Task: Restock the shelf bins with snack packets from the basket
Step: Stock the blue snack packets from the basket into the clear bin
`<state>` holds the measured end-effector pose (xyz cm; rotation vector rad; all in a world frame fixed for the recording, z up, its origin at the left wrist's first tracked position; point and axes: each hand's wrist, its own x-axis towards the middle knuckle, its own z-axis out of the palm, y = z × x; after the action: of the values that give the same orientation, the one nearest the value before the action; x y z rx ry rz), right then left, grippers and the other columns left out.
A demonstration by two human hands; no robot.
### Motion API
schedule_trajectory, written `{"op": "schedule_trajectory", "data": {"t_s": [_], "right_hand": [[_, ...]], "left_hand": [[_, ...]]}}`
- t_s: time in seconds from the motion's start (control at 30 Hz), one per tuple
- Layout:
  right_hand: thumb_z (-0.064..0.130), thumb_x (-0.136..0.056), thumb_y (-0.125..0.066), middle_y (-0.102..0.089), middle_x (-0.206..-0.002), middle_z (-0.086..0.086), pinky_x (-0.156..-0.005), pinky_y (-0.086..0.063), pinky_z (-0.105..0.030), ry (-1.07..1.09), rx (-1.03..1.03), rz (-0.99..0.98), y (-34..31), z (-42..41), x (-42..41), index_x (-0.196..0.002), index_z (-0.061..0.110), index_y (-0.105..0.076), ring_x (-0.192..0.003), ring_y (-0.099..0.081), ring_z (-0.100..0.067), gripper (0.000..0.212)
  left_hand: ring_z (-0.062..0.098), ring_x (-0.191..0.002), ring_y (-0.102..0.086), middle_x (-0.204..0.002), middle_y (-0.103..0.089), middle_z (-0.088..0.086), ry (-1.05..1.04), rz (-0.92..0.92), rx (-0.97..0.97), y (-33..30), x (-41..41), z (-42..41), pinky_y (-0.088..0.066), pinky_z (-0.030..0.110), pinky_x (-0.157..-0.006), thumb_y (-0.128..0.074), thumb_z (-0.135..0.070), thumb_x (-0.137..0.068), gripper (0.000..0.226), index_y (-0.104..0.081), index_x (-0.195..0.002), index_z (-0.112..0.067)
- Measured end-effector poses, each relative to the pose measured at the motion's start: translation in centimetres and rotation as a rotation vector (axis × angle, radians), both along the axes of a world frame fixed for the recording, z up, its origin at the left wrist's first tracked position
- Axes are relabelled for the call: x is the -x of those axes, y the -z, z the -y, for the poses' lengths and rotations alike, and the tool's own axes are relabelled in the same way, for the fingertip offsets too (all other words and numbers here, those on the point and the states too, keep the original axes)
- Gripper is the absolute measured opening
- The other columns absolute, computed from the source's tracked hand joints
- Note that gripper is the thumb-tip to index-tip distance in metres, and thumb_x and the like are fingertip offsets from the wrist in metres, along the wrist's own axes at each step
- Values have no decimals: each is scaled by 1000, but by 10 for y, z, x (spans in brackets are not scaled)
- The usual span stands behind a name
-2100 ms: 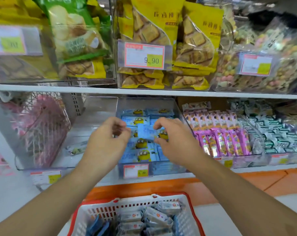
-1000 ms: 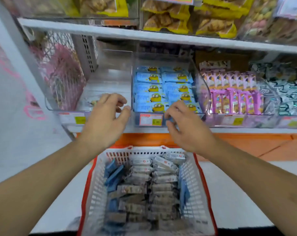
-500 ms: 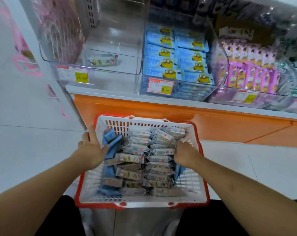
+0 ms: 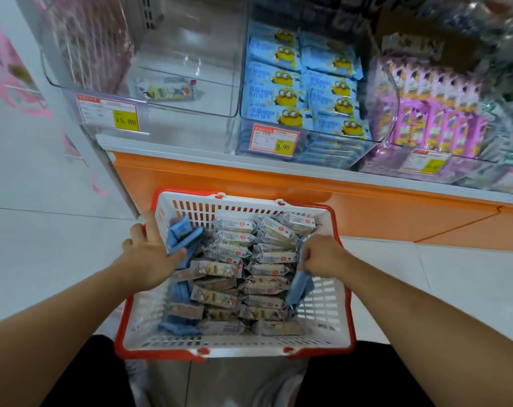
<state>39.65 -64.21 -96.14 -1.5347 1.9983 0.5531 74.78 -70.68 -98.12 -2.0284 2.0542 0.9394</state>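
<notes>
1. The left hand point(image 4: 152, 257) is in the left side of the basket point(image 4: 237, 349). Its thumb and fingers pinch a few blue packets point(image 4: 181, 235) that stand on edge by the wall. The first finger sticks straight up along the basket's rim. I think it holds them this way so it can lift a small bunch at once.

2. The right hand point(image 4: 322, 257) is in the right side of the basket. Its fingers are curled round more blue packets point(image 4: 298, 284) that hang down from it. The fingertips are hidden, so I cannot tell how tight the hold is.

3. Between the two hands lie rows of silver packets point(image 4: 249, 259), packed close and flat. The blue ones are tucked along the sides, so each hand can reach them without digging.

4. The basket sits low in front of the person, just below the shelf point(image 4: 208, 158), so the trip up is short.

5. On the shelf, the middle bin point(image 4: 308, 133) already holds many blue packets with a yellow cartoon face. These look like the ones in the hands, so I think they go there.

6. The left bin point(image 4: 176, 110) is clear and has only one packet point(image 4: 166, 90) in it. The silver ones may belong there, but I cannot be sure.
</notes>
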Motion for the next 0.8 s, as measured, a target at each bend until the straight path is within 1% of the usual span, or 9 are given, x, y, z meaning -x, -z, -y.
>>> {"op": "schedule_trajectory", "data": {"t_s": [0.1,0.2,0.3,0.37,0.43,0.53,0.63,0.73,0.8], "right_hand": [[34,-92,-78,-76,-85,3,-76,-60,-28,48,65,157,-53,4,0,-87,17,-78,-76,-74,-9,18],[39,-95,-75,-78,-77,3,-68,-57,-23,55,112,302,-116,4,-8,-88,18,-74,-69,-75,-6,22],[31,-96,-76,-78,-81,-1,-68,-57,-21,90,217,497,-172,0,-18,-92,13,-75,-74,-77,-12,19],[18,-92,-80,-79,-88,-3,-82,-62,-31,131,304,686,-200,-4,-22,-94,10,-75,-83,-78,-17,10],[9,-87,-83,-78,-98,0,-90,-61,-35,133,411,790,-218,-7,-24,-94,12,-76,-95,-77,-16,10],[-7,-82,-82,-75,-108,2,-91,-61,-37,144,599,935,-232,-6,-28,-93,7,-73,-102,-74,-18,19],[-10,-78,-83,-73,-109,4,-89,-60,-34,128,739,993,-237,-1,-29,-89,7,-73,-101,-74,-16,22],[-12,-78,-82,-71,-112,5,-91,-61,-38,109,847,979,-230,8,-26,-89,9,-71,-104,-74,-18,26],[-10,-81,-82,-68,-115,8,-92,-61,-37,94,894,944,-224,14,-23,-91,11,-70,-106,-72,-16,26]], "left_hand": [[44,-142,-26,-157,-16,22,-23,41,-56,-11,-3,3,-31,54,-115,-62,-59,-92,110,15,-158,-16],[42,-141,-28,-155,-20,21,112,221,84,-49,7,6,-35,50,-114,-63,-43,-92,84,-16,-151,-7],[27,-116,-58,-125,-59,9,305,-12,147,-110,33,12,-49,37,-94,-57,-35,-98,33,-60,-123,-14],[10,-90,-69,-98,-73,-9,328,-309,0,-155,54,9,-50,29,-75,-60,-43,-99,17,-70,-105,-29],[2,-85,-71,-97,-76,-12,319,-589,-168,-194,72,3,-55,26,-77,-68,-47,-94,20,-70,-105,-30],[13,-95,-74,-106,-76,0,312,-746,-238,-225,86,-1,-60,35,-90,-82,-33,-86,33,-69,-114,-22],[22,-98,-72,-107,-74,11,334,-804,-133,-234,89,10,-57,35,-95,-90,-21,-78,41,-69,-113,-17],[16,-95,-69,-103,-72,0,351,-767,6,-230,92,24,-58,35,-90,-95,-34,-66,51,-69,-109,-27],[6,-87,-67,-98,-71,-11,378,-688,157,-227,100,30,-57,31,-81,-93,-33,-69,43,-68,-104,-33]]}}
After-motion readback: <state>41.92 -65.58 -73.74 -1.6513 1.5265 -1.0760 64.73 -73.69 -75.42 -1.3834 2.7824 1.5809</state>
